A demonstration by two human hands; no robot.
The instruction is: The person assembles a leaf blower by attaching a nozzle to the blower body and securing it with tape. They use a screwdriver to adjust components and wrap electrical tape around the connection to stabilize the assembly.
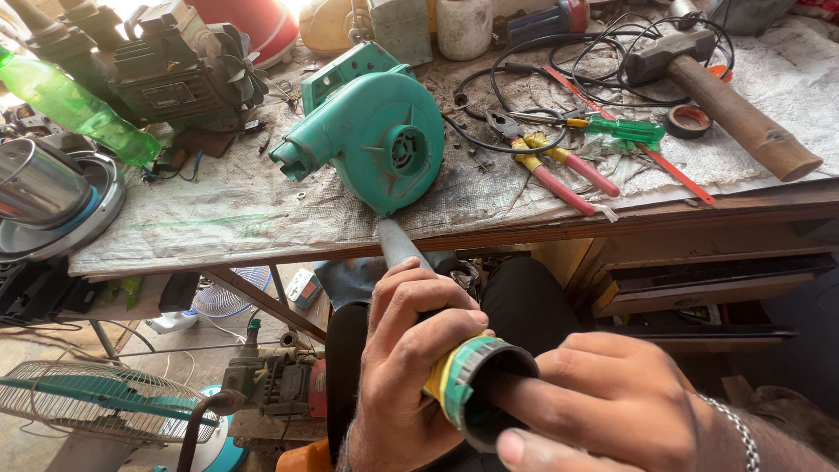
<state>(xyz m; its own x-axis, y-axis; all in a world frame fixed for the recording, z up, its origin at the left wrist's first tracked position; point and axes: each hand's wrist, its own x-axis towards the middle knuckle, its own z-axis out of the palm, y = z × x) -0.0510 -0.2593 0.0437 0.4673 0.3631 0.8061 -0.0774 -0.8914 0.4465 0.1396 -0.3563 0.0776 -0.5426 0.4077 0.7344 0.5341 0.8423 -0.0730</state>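
A cluttered workbench (262,218) covered with worn sacking was seen across the upper part of the view, and on it a teal blower housing (376,140) lay on its side near the front edge. Behind it stood a grimy motor (175,65); to the right lay a wooden-handled hammer (717,96), then pink-handled pliers (559,170) and a green-handled screwdriver (616,129), all well apart from the hands.

Below the bench edge, a dark nozzle tube (402,249) was held over the lap. It was wrapped firmly by the left hand (411,367), fingers closed around it just behind the mouth, where yellow and green tape (450,380) was wound. The right hand (612,402) was set against the open mouth, with fingers apparently reaching inside; how far they were curled could not be told.

The tube was judged light, stiff and hollow, probably plastic, somewhat smooth along its bare length. The taped collar was judged the surest place to be gripped.
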